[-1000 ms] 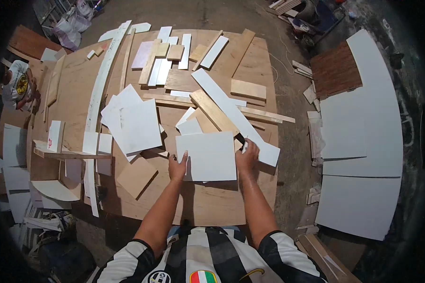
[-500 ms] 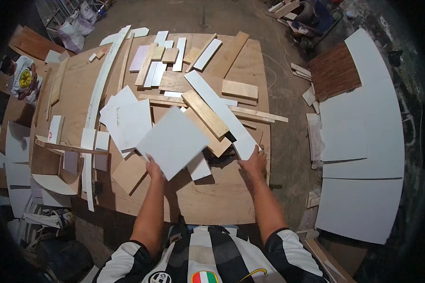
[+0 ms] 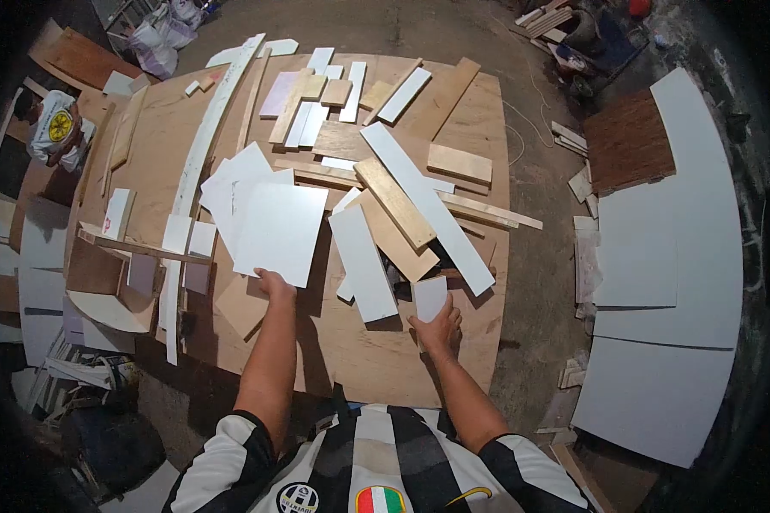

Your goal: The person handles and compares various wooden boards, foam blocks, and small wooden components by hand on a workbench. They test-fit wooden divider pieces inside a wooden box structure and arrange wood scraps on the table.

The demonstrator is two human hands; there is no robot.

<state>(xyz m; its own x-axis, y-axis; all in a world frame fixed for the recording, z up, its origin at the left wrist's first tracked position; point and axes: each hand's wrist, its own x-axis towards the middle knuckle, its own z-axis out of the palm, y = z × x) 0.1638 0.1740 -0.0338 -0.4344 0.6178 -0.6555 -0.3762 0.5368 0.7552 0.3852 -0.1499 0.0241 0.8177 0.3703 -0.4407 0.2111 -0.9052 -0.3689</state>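
Observation:
My left hand [image 3: 275, 286] grips the near edge of a square white panel [image 3: 280, 231]. This panel overlaps a fanned group of white sheets [image 3: 228, 190] on its left. My right hand [image 3: 438, 327] is closed around a small white board piece [image 3: 430, 299], thumb on one side and fingers on the other. Just left of that piece lies a white board [image 3: 364, 263]. Beyond it are a bare wooden plank [image 3: 395, 203], a thin wooden panel [image 3: 393, 244] partly under the plank, and a long white board [image 3: 428, 208] lying diagonally.
Offcuts, including a light wooden block [image 3: 459, 164], are scattered over the plywood table [image 3: 376, 363]. A long white strip [image 3: 207, 145] runs along its left side. Large white panels [image 3: 659, 385] stand to the right. Another person [image 3: 60, 128] is at the far left.
My left hand has shifted the square white panel leftward and turned it, over the white sheets. My right hand has left the long white board and taken hold of the small white piece.

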